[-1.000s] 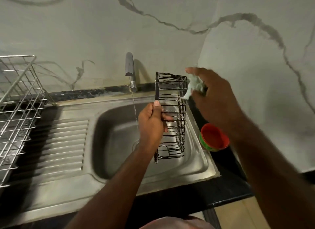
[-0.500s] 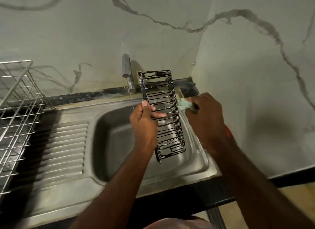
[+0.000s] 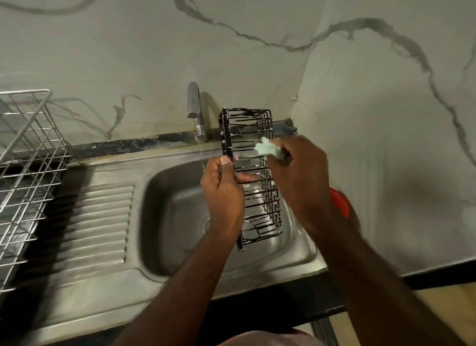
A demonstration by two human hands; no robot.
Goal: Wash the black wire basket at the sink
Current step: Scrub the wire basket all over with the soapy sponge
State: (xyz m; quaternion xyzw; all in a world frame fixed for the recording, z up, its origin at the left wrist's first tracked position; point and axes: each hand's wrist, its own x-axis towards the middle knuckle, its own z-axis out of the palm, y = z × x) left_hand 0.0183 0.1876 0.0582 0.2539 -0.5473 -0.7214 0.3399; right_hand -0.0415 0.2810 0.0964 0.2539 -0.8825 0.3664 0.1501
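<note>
Head view: left hand (image 3: 224,191) curls its fingers (image 3: 246,177) round the black wire basket (image 3: 228,137); right hand (image 3: 301,180) pinches a pale sponge (image 3: 266,148).

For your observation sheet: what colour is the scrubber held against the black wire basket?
The scrubber is pale green, clearest in the head view.

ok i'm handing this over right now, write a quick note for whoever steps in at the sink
Left hand grips the black wire basket by its long side bar, holding it on end over the sink.
Right hand pinches a pale green scrub pad against the basket's upper wires.
Tap runs a thin stream left of the basket, not on it.
Done: suds show on the upper bar and wires.
Left: probably scrub the lower part, then rinse under the tap.
</note>
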